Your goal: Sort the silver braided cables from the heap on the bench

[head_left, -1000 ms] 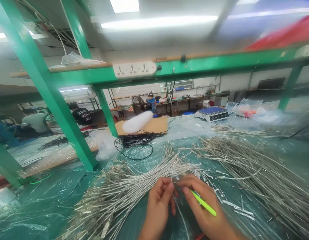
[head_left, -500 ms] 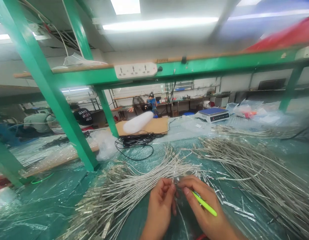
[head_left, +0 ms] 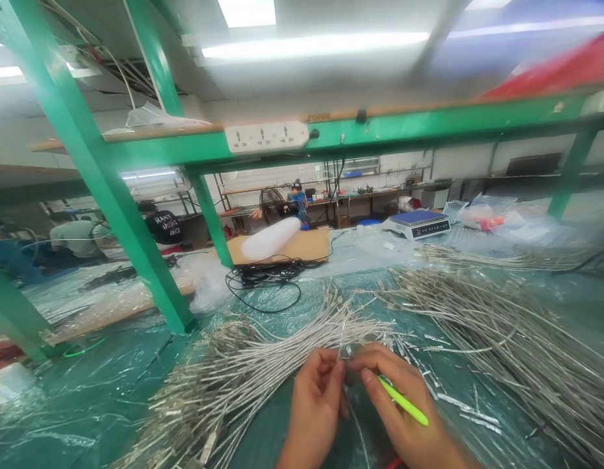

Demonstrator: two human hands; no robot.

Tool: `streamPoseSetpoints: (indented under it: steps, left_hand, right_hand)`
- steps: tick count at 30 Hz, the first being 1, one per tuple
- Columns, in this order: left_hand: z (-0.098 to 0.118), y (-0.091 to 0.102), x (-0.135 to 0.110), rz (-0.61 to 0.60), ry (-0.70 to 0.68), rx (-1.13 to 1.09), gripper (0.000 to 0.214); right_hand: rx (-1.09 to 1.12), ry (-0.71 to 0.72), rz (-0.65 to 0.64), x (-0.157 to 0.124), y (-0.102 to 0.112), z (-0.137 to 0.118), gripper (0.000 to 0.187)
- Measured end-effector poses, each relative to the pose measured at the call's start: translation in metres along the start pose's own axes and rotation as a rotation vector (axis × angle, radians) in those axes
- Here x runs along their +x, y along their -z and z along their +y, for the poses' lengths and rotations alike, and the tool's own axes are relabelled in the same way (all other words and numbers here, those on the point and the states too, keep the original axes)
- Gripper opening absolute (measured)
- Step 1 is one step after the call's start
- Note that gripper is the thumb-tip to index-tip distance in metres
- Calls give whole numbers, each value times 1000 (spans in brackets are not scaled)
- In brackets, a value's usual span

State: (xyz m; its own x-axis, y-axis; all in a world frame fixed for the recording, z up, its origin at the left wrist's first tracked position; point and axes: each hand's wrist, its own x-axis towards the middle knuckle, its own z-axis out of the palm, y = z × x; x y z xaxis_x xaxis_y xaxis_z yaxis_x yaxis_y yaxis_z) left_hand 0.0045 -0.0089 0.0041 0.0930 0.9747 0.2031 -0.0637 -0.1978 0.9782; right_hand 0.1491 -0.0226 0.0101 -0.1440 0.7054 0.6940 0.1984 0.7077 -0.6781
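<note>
My left hand (head_left: 314,407) and my right hand (head_left: 404,410) meet at the bottom centre, fingertips pinched together on a thin silver cable (head_left: 341,339) whose end sticks up between them. A bright green tool (head_left: 403,402) lies across my right hand, held under its fingers. A heap of silver cables (head_left: 253,371) spreads to the left of my hands, and a second heap of cables (head_left: 497,332) fans out to the right.
The bench is covered in green plastic sheet (head_left: 86,404). A green frame post (head_left: 116,195) rises at left, with a power strip (head_left: 266,137) on the crossbar. Black wire coil (head_left: 267,277), cardboard (head_left: 302,247), a white roll (head_left: 270,238) and a scale (head_left: 419,223) lie behind. Other people work at the far left.
Both hands stay pinched on the cable and have shifted slightly down and right in view. Nothing else has moved.
</note>
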Motion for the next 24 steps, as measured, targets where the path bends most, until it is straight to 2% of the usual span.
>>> streamPoseSetpoints:
  steps: [7,24]
  left_hand:
    - [0,3,2,-22,26,-39,20]
    - [-1,4,1,-43,28,-16,19]
  right_hand:
    - [8,-4,-32,-1,1,-1,18]
    - [14,-2,-14,0,0,0,18]
